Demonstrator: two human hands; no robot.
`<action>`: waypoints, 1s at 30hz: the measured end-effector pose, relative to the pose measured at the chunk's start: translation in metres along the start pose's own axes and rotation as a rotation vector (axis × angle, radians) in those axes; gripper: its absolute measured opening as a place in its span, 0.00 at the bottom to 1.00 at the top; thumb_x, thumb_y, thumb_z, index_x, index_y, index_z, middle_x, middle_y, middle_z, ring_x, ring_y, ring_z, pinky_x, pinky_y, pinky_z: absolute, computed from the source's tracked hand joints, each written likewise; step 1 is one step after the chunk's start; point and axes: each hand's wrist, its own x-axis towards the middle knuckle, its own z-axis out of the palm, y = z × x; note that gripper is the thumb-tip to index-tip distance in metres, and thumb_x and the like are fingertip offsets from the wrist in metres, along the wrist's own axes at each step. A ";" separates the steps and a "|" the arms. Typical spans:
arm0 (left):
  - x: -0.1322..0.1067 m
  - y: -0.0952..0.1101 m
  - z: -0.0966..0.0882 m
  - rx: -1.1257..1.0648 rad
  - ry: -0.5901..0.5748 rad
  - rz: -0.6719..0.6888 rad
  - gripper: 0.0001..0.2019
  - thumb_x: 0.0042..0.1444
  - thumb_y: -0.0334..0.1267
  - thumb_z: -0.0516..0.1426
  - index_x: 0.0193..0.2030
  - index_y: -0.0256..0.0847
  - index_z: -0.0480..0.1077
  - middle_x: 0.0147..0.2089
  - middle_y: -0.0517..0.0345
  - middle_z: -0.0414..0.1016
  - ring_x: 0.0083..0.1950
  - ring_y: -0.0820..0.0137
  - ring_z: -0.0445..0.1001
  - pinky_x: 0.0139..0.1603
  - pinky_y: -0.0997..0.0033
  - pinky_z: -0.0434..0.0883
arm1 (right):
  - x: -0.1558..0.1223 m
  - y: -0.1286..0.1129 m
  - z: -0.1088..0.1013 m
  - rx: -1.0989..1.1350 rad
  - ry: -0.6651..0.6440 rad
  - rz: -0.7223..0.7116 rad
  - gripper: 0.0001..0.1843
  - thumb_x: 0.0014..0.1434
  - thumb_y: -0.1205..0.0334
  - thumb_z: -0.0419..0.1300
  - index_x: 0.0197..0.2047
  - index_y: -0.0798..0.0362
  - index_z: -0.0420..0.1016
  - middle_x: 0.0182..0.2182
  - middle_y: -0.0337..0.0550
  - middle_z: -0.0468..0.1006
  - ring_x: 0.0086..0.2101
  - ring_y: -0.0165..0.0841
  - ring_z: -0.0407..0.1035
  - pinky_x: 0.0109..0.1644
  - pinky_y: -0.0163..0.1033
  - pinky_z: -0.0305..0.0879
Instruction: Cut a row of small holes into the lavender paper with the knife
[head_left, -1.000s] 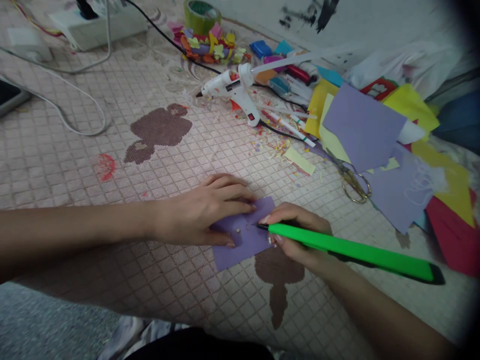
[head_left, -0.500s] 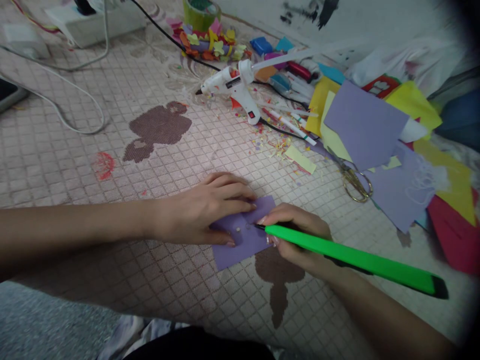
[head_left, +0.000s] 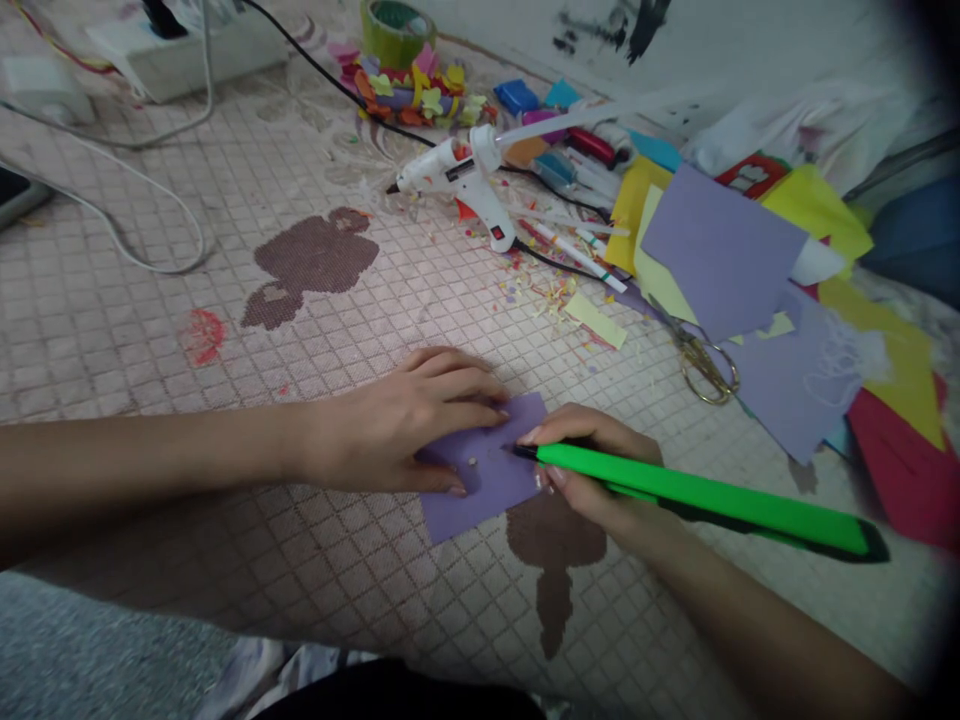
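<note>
- The left hand [head_left: 390,425], fingers spread, presses the purple card [head_left: 480,495] onto the woven mat [head_left: 150,350], at 6 o'clock in view.
- The right hand [head_left: 592,470] pinches a green pen [head_left: 697,497], its tip on the card.
- Risk: the card may slide if the left hand's pressure eases; hard pen pressure could tear it.
- Around the card: glue gun [head_left: 457,180], 12 o'clock; scissors [head_left: 701,365] and paper pile [head_left: 720,250], 2 o'clock.

Upper right of my view: a white hot glue gun [head_left: 454,175] lying on its side among paper scraps [head_left: 555,300], its black cord [head_left: 337,90] running toward a power strip [head_left: 180,50]. At right, gold-handled scissors [head_left: 705,365] lie at the edge of a lilac paper sheet [head_left: 720,250]. Beyond: cut paper shapes [head_left: 412,100], a roll of green tape [head_left: 390,32].
</note>
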 end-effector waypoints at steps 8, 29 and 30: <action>0.000 -0.002 -0.005 -0.066 -0.023 -0.011 0.27 0.59 0.46 0.62 0.62 0.39 0.65 0.65 0.46 0.68 0.67 0.52 0.62 0.68 0.47 0.56 | 0.003 -0.005 0.002 0.051 0.065 0.014 0.11 0.54 0.74 0.60 0.37 0.50 0.79 0.28 0.38 0.79 0.23 0.27 0.72 0.25 0.31 0.67; 0.103 -0.015 -0.017 -0.069 -0.286 0.000 0.12 0.45 0.26 0.70 0.33 0.37 0.73 0.37 0.58 0.72 0.42 0.68 0.71 0.41 0.73 0.66 | -0.010 0.008 -0.004 0.204 0.086 -0.021 0.12 0.58 0.71 0.59 0.42 0.47 0.77 0.35 0.37 0.80 0.21 0.23 0.69 0.25 0.31 0.68; 0.104 -0.014 -0.019 -0.072 -0.298 -0.011 0.12 0.44 0.26 0.70 0.32 0.37 0.72 0.37 0.58 0.72 0.42 0.69 0.71 0.41 0.74 0.65 | -0.010 0.009 -0.006 0.209 0.079 -0.017 0.12 0.59 0.71 0.59 0.43 0.46 0.77 0.36 0.38 0.80 0.22 0.23 0.70 0.26 0.31 0.67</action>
